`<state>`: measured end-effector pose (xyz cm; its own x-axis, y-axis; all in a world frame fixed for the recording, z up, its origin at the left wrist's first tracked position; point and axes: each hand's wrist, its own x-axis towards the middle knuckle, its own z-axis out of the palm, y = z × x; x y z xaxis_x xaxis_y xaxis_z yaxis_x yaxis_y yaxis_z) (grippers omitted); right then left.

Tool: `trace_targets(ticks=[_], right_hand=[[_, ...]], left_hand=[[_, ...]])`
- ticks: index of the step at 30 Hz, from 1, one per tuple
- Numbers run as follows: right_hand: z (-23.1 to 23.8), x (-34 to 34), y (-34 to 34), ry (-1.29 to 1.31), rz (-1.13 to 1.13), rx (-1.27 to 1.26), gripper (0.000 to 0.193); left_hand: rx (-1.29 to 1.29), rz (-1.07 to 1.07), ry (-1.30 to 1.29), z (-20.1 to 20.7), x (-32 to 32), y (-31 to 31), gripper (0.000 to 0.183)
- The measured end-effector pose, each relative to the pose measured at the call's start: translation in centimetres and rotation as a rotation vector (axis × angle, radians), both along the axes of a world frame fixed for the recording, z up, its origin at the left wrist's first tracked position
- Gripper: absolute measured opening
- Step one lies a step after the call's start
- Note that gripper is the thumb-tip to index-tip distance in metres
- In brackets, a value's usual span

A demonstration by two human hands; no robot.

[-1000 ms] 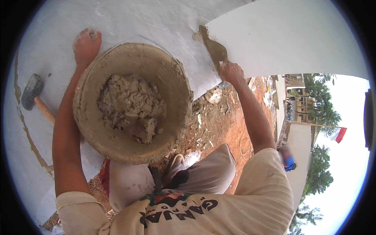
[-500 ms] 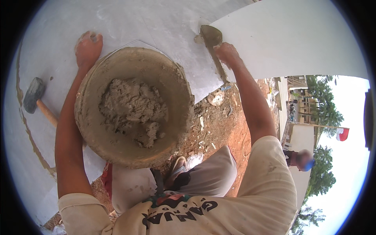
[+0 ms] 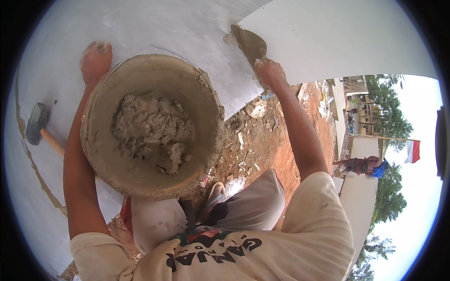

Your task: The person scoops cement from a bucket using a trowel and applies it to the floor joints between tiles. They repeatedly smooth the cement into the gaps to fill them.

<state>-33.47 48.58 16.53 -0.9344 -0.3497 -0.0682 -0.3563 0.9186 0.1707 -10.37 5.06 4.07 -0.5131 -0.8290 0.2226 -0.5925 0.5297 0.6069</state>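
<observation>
My right hand [image 3: 270, 74] grips a trowel [image 3: 254, 45] by its handle, which the fingers mostly cover. The mortar-coated blade lies against the joint where a grey slab [image 3: 206, 33] meets a pale panel [image 3: 328, 42]. A smear of wet mortar runs down along that seam. My left hand [image 3: 96, 63] is closed and rests on the grey slab, beyond the bucket's left rim; what its fingers hold, if anything, is hidden. Between my arms stands a mortar-caked bucket [image 3: 213, 122] with a wire handle. Lumpy wet mortar [image 3: 152, 124] lies in its bottom.
A hammer [image 3: 37, 124] with a dark head lies left of my left forearm, its wooden handle partly behind it. Dirt ground [image 3: 253, 140] with litter shows below the slab. Far right are a person in a blue head covering [image 3: 368, 166], a red-and-white flag [image 3: 412, 151] and trees.
The trowel blade has turned and tilted along the seam, its broad face showing more. My view has shifted slightly. The distant person has changed posture.
</observation>
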Motion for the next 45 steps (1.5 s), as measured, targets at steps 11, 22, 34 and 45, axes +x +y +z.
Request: trace_targets(ticks=[11, 22, 34, 45], right_hand=[[1.0, 0.0, -3.6, -0.212, -0.133, -0.019, 0.045], [-0.5, 7.4, 14.1, -0.145, -0.159, 0.07, 0.053], [0.3, 7.8, 13.4, -0.004, -0.128, 0.042, 0.047], [-2.0, 8.6, 15.0, -0.028, -0.118, 0.015, 0.051]], left_hand=[[-0.014, 0.02, 0.009, 0.0, 0.5, -0.2, 0.039], [-0.045, 0.02, 0.021, 0.4, 0.3, 0.8, 0.037], [-0.086, -0.011, 0.056, -0.6, 0.0, -0.1, 0.035], [0.016, -0.024, 0.141, -0.8, -0.3, 0.9, 0.035]])
